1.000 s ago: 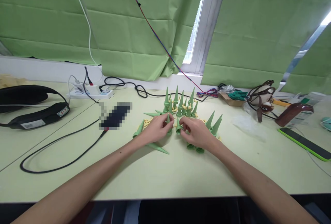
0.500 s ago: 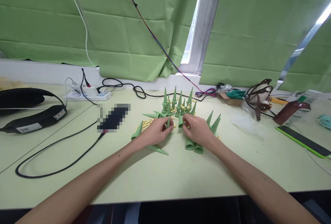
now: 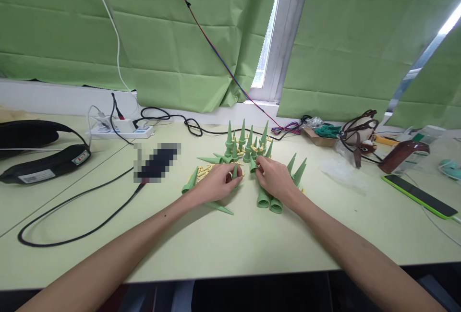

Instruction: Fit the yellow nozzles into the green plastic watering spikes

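Note:
My left hand (image 3: 218, 183) is closed in a pinch around a green plastic spike (image 3: 235, 172), its tip pointing up. Just to its right, the fingers of my right hand (image 3: 276, 175) are closed on another green spike (image 3: 253, 167), held tilted with its wide end down. Behind both hands stands a group of upright green spikes (image 3: 229, 140) with small yellow pieces among them. More yellow pieces (image 3: 204, 172) lie beside my left hand. A loose spike (image 3: 220, 208) lies below that hand, and two open-ended green parts (image 3: 276, 205) lie under my right wrist.
At the left are a black padded strap (image 3: 46, 168), a power strip (image 3: 122, 131) and a pixelated dark device (image 3: 156, 163) with a looping cable. On the right sit a phone with a green edge (image 3: 419, 197), a brown bottle (image 3: 403, 157) and a cardboard box (image 3: 319, 137).
The green spike in my right hand has lifted slightly and tilted, so more of it shows. My left hand has hardly moved. The whole view has shifted a little.

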